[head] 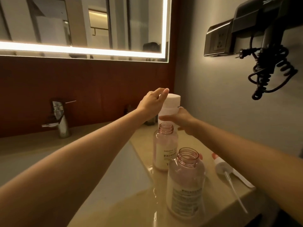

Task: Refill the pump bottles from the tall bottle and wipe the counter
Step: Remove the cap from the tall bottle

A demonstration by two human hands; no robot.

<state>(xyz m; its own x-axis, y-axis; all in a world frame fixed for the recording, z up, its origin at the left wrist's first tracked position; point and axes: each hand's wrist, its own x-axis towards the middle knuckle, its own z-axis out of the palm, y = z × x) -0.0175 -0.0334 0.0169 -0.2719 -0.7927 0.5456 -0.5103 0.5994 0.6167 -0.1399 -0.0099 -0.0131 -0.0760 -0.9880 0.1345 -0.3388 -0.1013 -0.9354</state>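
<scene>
Head view: at the counter's [193, 208] back, the left hand [151, 102] cups the tall bottle's [169, 110] cap, the right hand [182, 119] wraps its body. Judgement: brace low while twisting, clear of the open pump bottles [164, 149].

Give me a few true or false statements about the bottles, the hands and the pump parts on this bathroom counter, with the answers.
1. Both pink pump bottles stand open, with no pumps on. True: near bottle, far bottle.
2. The left hand is at the cap of the tall white bottle. True.
3. A pump head lies on the counter to the right of the bottles. True.
4. The right hand holds a cloth. False: it is at the tall bottle's body, with no cloth.
5. The hair dryer lies on the counter. False: it hangs on the wall.
</scene>
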